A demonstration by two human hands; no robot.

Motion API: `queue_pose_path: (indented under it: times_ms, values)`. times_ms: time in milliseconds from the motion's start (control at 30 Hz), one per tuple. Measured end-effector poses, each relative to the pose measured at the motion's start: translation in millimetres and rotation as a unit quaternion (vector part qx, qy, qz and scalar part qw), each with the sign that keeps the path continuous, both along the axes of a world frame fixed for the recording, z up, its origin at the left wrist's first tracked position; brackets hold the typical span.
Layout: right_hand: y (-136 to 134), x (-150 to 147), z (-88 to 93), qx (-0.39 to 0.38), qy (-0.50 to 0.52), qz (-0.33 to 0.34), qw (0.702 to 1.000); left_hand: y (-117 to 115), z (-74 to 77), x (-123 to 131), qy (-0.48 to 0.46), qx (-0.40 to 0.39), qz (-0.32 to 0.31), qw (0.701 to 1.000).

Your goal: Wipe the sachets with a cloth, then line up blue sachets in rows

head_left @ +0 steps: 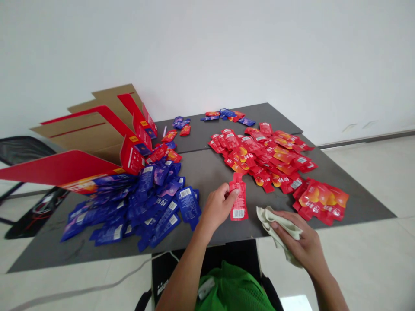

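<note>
Left hand [220,203] now, fingers pinched on a red sachet [238,202] over the desk [202,170], neck pointing away, small white print and a barcode on show. The right hand's [300,242] fingers clutch a pale, crumpled cloth [280,226]. Beyond, heaped red sachets [259,151] flash bold white Chinese characters, too small for me to read surely. Over left, blue sachets [158,194] show barcodes beside open cartons [84,134].

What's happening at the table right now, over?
Left hand holding one red pouch, barcode side showing. Right hand gripping pale cloth. Red pile just beyond the held pouch.
</note>
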State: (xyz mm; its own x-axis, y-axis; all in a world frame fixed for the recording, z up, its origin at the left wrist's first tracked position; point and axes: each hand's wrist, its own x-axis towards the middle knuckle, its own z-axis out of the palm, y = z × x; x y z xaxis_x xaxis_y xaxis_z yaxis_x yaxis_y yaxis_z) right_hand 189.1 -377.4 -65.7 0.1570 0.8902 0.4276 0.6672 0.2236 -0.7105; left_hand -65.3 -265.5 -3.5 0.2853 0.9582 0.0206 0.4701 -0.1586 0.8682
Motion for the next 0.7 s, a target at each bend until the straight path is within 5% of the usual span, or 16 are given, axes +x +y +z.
queue_pose_path:
  times_ms: [300,433,567,700]
  values:
    - [0.6,0.4,-2.3,0.011,0.005,0.007,1.000,30.0,20.8,24.1,-0.221,-0.042,0.000,0.974]
    - [2.0,-0.6,0.8,0.036,-0.004,0.022,0.999,78.9,39.3,44.7,-0.268,-0.053,0.003,0.962]
    - [2.8,-0.2,1.1,0.057,-0.007,0.035,0.998,139.3,55.8,65.3,-0.196,-0.096,0.063,0.974]
    - [3.2,1.1,-0.4,0.076,-0.021,0.043,0.996,186.9,52.2,84.1,-0.141,-0.124,0.085,0.979]
